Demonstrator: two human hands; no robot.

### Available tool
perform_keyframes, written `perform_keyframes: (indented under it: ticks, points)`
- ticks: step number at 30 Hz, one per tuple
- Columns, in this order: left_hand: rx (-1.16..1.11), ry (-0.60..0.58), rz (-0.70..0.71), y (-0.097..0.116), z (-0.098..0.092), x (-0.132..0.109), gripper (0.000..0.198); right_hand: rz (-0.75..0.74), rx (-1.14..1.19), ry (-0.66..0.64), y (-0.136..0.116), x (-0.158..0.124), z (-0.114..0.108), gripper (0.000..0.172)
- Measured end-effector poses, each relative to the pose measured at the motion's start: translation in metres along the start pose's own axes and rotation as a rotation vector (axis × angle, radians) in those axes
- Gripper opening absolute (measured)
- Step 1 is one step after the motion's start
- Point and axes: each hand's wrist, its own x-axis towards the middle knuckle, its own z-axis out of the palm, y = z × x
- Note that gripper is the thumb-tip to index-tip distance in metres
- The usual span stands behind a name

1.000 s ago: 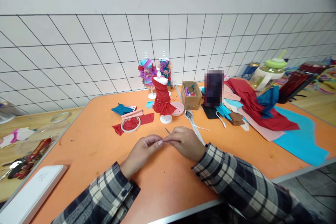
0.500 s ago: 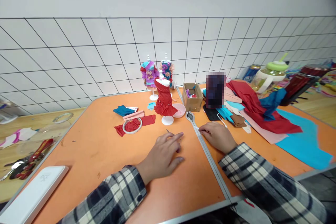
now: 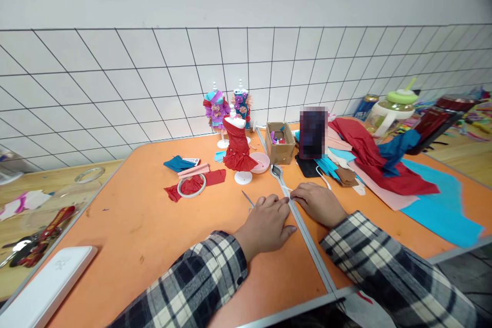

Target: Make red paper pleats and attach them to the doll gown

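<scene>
My left hand [image 3: 268, 221] lies palm down on the orange table [image 3: 154, 236], fingers stretched flat toward the metal seam [image 3: 311, 246] between the two tabletops. A thin metal tool [image 3: 248, 199] lies just left of its fingertips. My right hand [image 3: 317, 204] rests across the seam with its fingers drawn together at the end of a thin white strand [image 3: 286, 188]; what they pinch is too small to tell. Behind the hands stands a small mannequin in a red dress [image 3: 238, 151].
A tape ring on red cloth [image 3: 191, 185], a pink dish [image 3: 264, 163], a cardboard box [image 3: 280, 148] and two more dressed mannequins [image 3: 227, 107] stand farther back. Red, pink and blue fabric [image 3: 384, 169] covers the right. A white case [image 3: 49, 282] lies front left.
The hands, pinched together in front of me a second ago, have parted. The right hand moved right across the seam; the left followed and flattened on the table.
</scene>
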Motion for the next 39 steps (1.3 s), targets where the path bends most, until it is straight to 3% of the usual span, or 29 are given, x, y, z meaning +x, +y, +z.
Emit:
perform_keyframes:
  ticks: [8,20,31,39]
  points:
    - [-0.022,-0.013,-0.03,-0.001,-0.002,-0.001,0.052,-0.037,0.001,-0.045,0.005,-0.001,-0.004,0.024]
    - [0.004,-0.024,0.004,-0.003,-0.002,-0.009,0.046,0.039,0.063,0.021,0.008,-0.008,-0.004,0.025]
    - [0.011,-0.034,0.009,-0.001,-0.004,-0.007,0.056,-0.024,0.001,-0.057,-0.002,-0.005,-0.007,0.027]
    - [0.009,-0.038,0.0,-0.004,-0.002,-0.009,0.056,0.04,0.11,0.023,0.008,-0.008,-0.001,0.024]
